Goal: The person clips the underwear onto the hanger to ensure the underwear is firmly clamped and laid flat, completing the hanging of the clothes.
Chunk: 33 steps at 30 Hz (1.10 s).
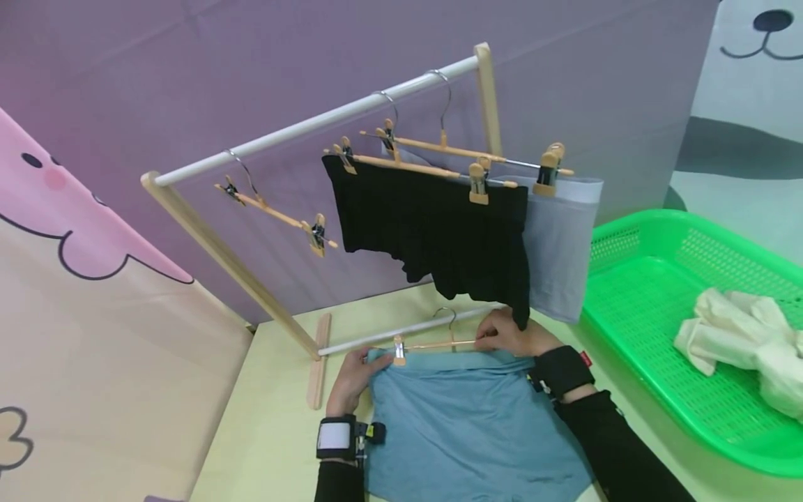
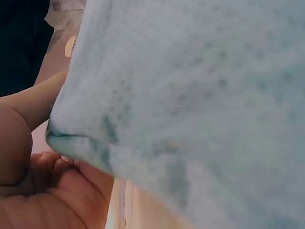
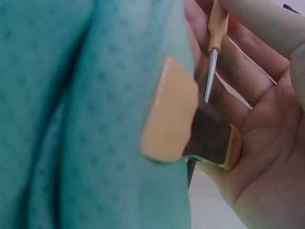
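Observation:
Blue-green shorts point(image 1: 464, 425) lie spread toward me, their waistband along a wooden clip hanger point(image 1: 436, 345). At the waistband's left corner my left hand point(image 1: 353, 380) pinches the cloth, thumb on top; the left wrist view shows the fabric point(image 2: 181, 95) covering part of the fingers. One hanger clip point(image 1: 399, 351) sits on the waistband close to that thumb. My right hand point(image 1: 514, 335) grips the hanger bar near its right end. Seen from the right wrist, the other clip point(image 3: 169, 112) bites the waistband beside the palm, and the metal rod point(image 3: 210, 76) runs between the fingers.
Above stands a rack with a white rail point(image 1: 314, 122). Black shorts point(image 1: 433, 223) and a pale grey garment point(image 1: 558, 244) hang there on clip hangers, beside a bare hanger point(image 1: 276, 211). At right, a green basket point(image 1: 652, 348) holds a cream cloth point(image 1: 740, 335).

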### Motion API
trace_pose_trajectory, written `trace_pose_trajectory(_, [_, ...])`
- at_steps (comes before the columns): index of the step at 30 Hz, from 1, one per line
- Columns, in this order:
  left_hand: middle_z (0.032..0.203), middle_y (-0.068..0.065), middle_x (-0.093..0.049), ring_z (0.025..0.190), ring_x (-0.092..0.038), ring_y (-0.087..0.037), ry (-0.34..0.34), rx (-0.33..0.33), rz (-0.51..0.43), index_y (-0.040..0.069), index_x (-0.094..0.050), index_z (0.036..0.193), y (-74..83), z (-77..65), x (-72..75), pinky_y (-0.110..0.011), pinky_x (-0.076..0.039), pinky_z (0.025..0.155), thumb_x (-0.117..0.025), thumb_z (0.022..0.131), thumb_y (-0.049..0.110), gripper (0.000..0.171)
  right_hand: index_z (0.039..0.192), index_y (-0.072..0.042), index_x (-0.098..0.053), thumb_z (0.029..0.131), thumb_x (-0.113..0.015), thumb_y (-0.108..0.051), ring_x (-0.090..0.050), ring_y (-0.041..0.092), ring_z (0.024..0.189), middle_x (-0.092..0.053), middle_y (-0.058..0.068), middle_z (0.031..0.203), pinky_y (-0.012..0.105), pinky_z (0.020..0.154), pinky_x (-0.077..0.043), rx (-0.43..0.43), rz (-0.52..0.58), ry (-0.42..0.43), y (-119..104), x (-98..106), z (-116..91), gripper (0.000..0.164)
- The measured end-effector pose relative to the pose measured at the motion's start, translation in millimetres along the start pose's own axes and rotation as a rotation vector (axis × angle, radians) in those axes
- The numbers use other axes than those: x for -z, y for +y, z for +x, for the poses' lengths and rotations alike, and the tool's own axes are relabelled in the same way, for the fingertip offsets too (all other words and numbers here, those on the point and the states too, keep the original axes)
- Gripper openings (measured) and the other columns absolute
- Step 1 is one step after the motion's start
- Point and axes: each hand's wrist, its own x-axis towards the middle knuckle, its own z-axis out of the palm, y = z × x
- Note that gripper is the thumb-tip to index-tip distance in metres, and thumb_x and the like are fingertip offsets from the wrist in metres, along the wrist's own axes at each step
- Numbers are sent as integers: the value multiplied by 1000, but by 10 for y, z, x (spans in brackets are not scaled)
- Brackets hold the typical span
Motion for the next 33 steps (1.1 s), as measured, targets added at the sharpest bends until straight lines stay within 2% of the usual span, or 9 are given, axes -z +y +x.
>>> trace_pose_trajectory(4, [76, 3, -52, 69, -49, -10, 23, 2, 8, 1, -68, 100, -13, -1, 26, -23, -43, 60, -72, 92, 25, 26, 75, -11, -75, 91, -71, -11, -45, -1, 58, -63, -4, 64, 21, 58, -39, -23, 10, -21, -8, 6, 7, 16])
trace_pose_trajectory(7, [84, 0, -61, 71, -54, -10, 43, 22, 14, 0, -70, 110, -12, 5, 48, -23, -45, 61, -71, 92, 28, 33, 77, -12, -76, 90, -72, -13, -45, -2, 57, -63, -6, 64, 21, 58, -40, -49, 21, -38, -14, 13, 12, 14])
trace_pose_trajectory(12, [92, -8, -66, 74, -59, -13, 33, 9, 9, -3, -69, 112, 0, -23, 102, -26, -49, 64, -65, 97, 28, 34, 77, -12, -77, 88, -74, -13, -45, -3, 54, -63, -7, 61, 19, 55, -40, -51, 39, -83, -75, 30, 41, 11])
trace_pose_trajectory(16, [92, -11, -66, 76, -60, -15, 21, -5, 2, -6, -68, 110, -6, -44, 167, -27, -51, 66, -64, 98, 26, 34, 72, -12, -74, 87, -75, -12, -44, -2, 51, -57, -5, 56, 19, 52, -39, -49, 64, -118, -136, 23, 76, 15])
trace_pose_trajectory(20, [94, -11, -69, 78, -62, -15, 22, -9, 26, -5, -69, 109, -40, -52, 248, -28, -53, 67, -65, 97, 25, 32, 75, -11, -76, 86, -76, -12, -51, -2, 52, -63, -6, 59, 19, 53, -44, -63, 86, -133, -193, -2, 102, 11])
trace_pose_trajectory(23, [97, -13, -71, 80, -66, -16, 50, 1, 53, -7, -68, 111, -63, -67, 306, -31, -57, 71, -64, 98, 23, 33, 78, -11, -78, 85, -77, -13, -56, -2, 54, -68, -7, 63, 19, 54, -48, -72, 84, -129, -233, -19, 115, 7])
trace_pose_trajectory(27, [99, -20, -72, 80, -70, -18, 166, 14, 30, -11, -64, 115, -59, -88, 396, -33, -60, 73, -60, 100, 18, 32, 75, -13, -77, 82, -80, -14, -57, -4, 54, -69, -10, 64, 18, 54, -48, -69, 49, -110, -267, -48, 119, 7])
trace_pose_trajectory(30, [96, -22, -72, 74, -70, -15, 339, -5, 24, -10, -65, 113, -24, -81, 471, -28, -59, 68, -58, 101, 15, 29, 72, -16, -77, 80, -82, -15, -53, -6, 54, -67, -12, 62, 17, 54, -46, -45, -2, -93, -296, -64, 130, 9])
trace_pose_trajectory(33, [92, -21, -72, 66, -65, -9, 553, -52, 85, -7, -68, 108, 27, -50, 539, -20, -54, 58, -59, 100, 18, 27, 70, -18, -76, 79, -82, -15, -49, -8, 55, -64, -15, 60, 16, 53, -42, -9, -65, -80, -351, -61, 150, 12])
